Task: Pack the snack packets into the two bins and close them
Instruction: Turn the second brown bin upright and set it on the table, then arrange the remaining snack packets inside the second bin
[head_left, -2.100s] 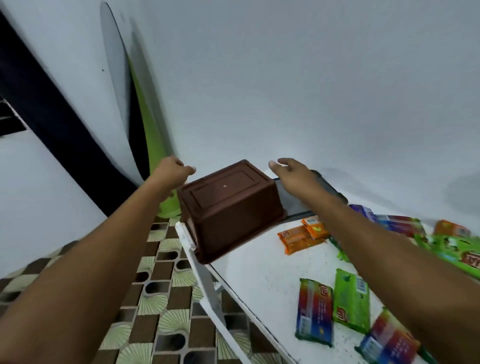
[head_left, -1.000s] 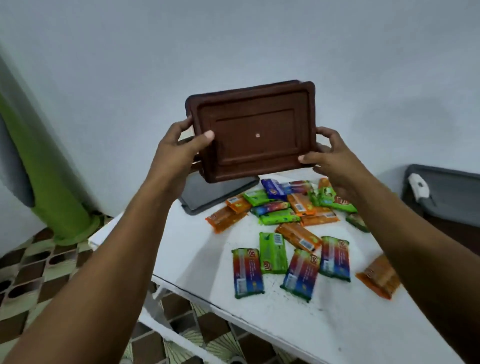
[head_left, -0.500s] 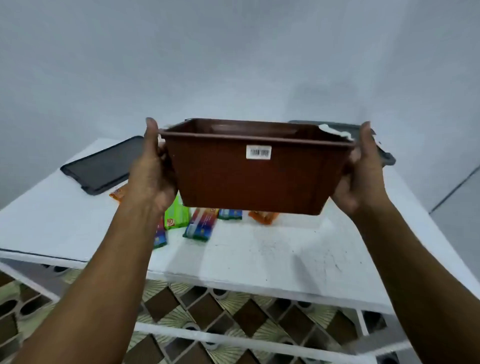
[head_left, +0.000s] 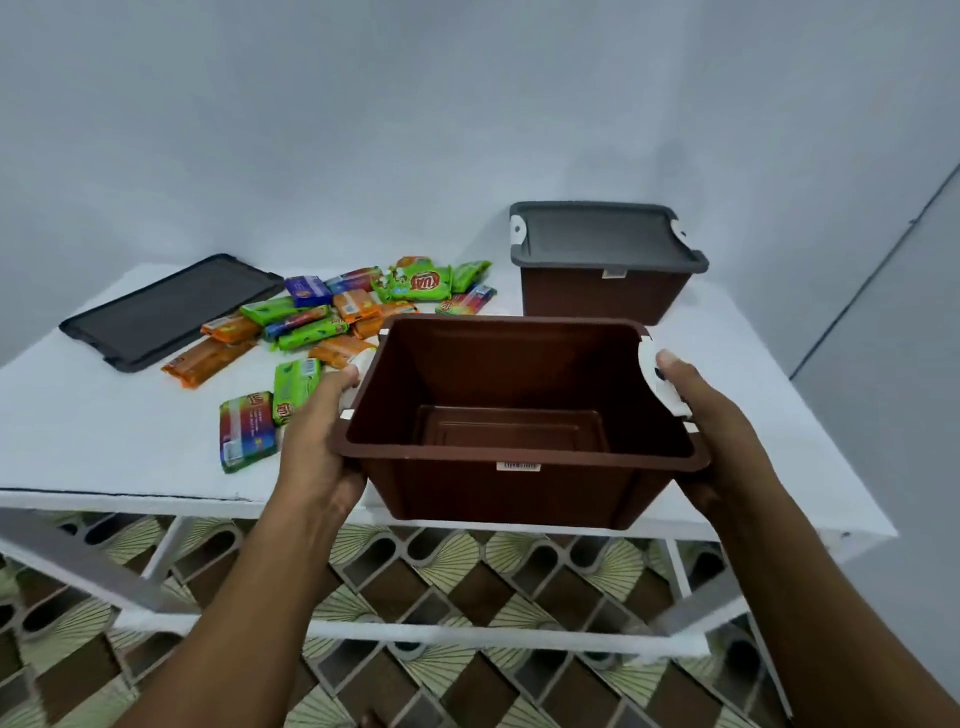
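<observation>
**Open brown bin held in both hands at the near edge of the tabletop**

I see my left hand (head_left: 317, 447) and right hand (head_left: 711, 421) each wrapped on a short end of the open brown plastic rectangular bin (head_left: 519, 415); the grip of each hand is clamped on that bin, the left thumb over the rim, the right thumb lying on the white side latch (head_left: 658, 382). The bin is upright, mouth up, with nothing inside; a small barcode label sits on its near wall just under the rim. Its base lies against the near edge of the white tabletop (head_left: 104, 431), though I cannot tell whether it rests there or hangs just above.

Taking this held bin as my landmark: left of it and behind its left corner lies the loose heap of snack packets (head_left: 322, 317), green, orange, blue and rainbow-striped. The nearest, a rainbow-striped packet (head_left: 245, 428), lies just beside my left hand. Farther left, beyond the heap, the dark grey flat plastic lid (head_left: 166, 309) lies on the tabletop. Behind the held bin, toward the right, stands the second brown bin (head_left: 602, 291), apart from it, with a grey lid (head_left: 602, 234) sitting on top. Below is a patterned brown and green tiled floor (head_left: 467, 597).
</observation>
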